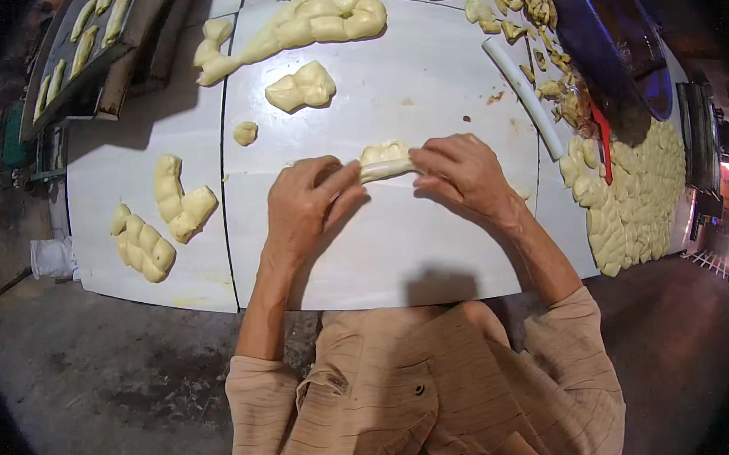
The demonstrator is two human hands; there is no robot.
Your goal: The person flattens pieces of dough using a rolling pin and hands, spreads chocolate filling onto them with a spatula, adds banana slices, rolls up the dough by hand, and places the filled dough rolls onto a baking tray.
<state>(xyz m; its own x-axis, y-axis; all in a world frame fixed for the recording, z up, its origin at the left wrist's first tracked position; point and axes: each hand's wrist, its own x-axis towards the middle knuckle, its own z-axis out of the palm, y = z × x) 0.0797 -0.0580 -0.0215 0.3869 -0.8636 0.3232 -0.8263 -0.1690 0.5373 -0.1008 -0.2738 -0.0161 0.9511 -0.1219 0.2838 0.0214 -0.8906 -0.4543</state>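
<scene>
A small pale dough piece (384,163), partly rolled up, lies on the white tabletop (387,251) in front of me. My left hand (312,197) grips its left end with curled fingers, and my right hand (460,174) grips the right end the same way. The middle of the piece shows between them, with a looser flap on the far side. Beyond it sits a lumpy dough mound (300,87), with a small dough ball (245,133) to its lower left.
Dough chains (142,247) lie at the left and a large mass (333,18) at the back. Upper left are trays (56,54) of shaped dough. At the right stand a blue tub (609,33), a white rod (520,90), a red utensil (604,143) and many dough pieces (634,209).
</scene>
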